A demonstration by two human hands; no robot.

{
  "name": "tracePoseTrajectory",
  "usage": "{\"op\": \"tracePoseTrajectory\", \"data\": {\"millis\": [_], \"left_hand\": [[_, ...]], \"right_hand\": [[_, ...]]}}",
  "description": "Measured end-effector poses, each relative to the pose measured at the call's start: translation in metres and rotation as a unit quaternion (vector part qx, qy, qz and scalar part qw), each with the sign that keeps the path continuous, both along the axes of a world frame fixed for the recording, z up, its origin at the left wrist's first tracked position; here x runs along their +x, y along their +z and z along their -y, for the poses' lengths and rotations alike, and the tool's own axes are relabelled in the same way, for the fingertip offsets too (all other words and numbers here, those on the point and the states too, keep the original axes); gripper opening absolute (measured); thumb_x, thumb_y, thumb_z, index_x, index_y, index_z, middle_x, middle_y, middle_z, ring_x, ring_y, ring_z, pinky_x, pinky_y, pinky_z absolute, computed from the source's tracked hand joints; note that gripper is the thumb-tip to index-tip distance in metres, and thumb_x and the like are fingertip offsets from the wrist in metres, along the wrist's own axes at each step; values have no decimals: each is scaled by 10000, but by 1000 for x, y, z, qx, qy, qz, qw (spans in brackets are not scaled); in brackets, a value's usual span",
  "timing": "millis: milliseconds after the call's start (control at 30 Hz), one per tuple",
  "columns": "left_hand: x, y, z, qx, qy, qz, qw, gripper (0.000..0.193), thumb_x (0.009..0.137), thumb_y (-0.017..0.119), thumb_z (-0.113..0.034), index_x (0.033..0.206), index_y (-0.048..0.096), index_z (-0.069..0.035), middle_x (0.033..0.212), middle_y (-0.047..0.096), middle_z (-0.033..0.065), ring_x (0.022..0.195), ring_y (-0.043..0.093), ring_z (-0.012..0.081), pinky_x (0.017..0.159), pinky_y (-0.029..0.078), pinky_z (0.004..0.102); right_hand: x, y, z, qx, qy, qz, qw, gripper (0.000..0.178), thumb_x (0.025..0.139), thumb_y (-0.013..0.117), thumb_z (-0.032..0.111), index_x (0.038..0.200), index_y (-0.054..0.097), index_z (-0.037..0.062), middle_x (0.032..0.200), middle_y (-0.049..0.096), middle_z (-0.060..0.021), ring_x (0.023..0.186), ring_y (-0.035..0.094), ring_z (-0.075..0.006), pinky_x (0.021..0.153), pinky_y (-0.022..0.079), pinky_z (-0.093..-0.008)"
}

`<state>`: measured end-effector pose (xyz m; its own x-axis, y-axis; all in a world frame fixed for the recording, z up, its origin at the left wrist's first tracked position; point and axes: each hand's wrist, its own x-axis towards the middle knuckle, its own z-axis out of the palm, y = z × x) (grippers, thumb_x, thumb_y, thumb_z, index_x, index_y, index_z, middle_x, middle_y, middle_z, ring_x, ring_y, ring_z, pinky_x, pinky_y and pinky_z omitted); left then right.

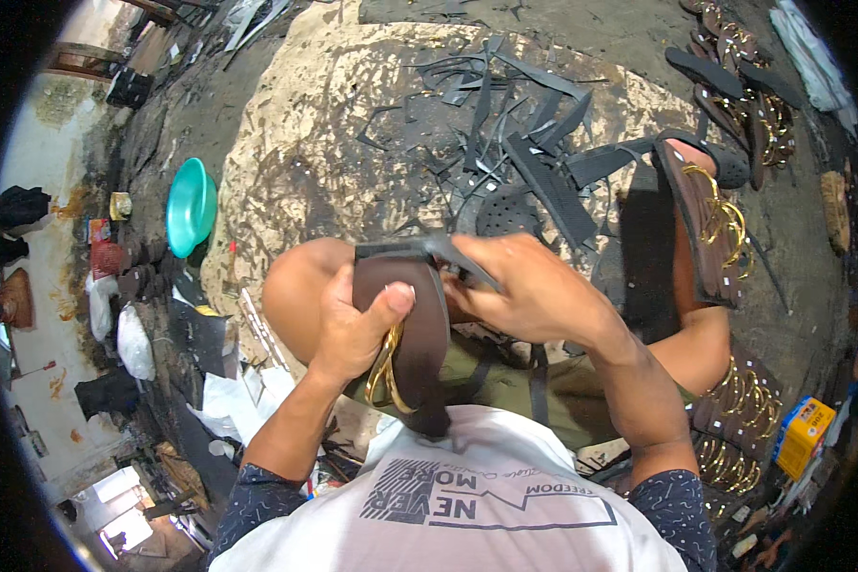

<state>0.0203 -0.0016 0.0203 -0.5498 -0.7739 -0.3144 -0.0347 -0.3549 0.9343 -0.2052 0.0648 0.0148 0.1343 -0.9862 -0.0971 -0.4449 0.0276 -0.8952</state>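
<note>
My left hand [353,319] grips a dark brown sandal [419,310] with gold straps, thumb pressed on its footbed. The sandal's toe end points away from me and its other end lies against my shirt. My right hand [524,286] is closed at the sandal's far right edge. A dark grey strip [465,264] curls off the toe edge beside its fingers. What the right fingers hold is hidden and slightly blurred.
Dark rubber offcuts [543,162] lie heaped on the worn floor ahead. A teal basin [192,208] stands at left. Gold-strapped sandals [710,224] are at right, with more sandals [734,410] below, next to a yellow box [804,439]. White paper [234,410] lies near my left arm.
</note>
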Motion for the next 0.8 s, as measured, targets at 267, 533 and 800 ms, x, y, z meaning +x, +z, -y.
{"op": "tracePoseTrajectory", "data": {"millis": [267, 533, 800], "left_hand": [[8, 0, -15, 111, -126, 37, 985, 453, 858, 897, -176, 1187, 658, 24, 1049, 741, 54, 924, 680, 112, 824, 575, 288], [-6, 1, -18, -22, -286, 79, 955, 423, 885, 883, -243, 1187, 702, -8, 1004, 778, 71, 893, 692, 116, 823, 574, 313], [-14, -4, -13, -150, -380, 148, 901, 546, 932, 822, -361, 1297, 660, 11, 1212, 724, 159, 1106, 667, 131, 928, 550, 346]], "right_hand": [[-19, -36, -99, 4, -47, -108, 993, 416, 800, 767, 48, 1202, 676, 111, 954, 685, -147, 874, 700, -354, 772, 562, -457], [-26, -4, -47, -33, 134, -105, 985, 266, 858, 706, 125, 1082, 586, 47, 1045, 709, -194, 936, 710, -409, 734, 576, -509], [-39, 5, -17, 57, 213, -29, 975, 431, 860, 716, 246, 1233, 613, 59, 1087, 706, -209, 992, 684, -462, 836, 560, -509]]}}
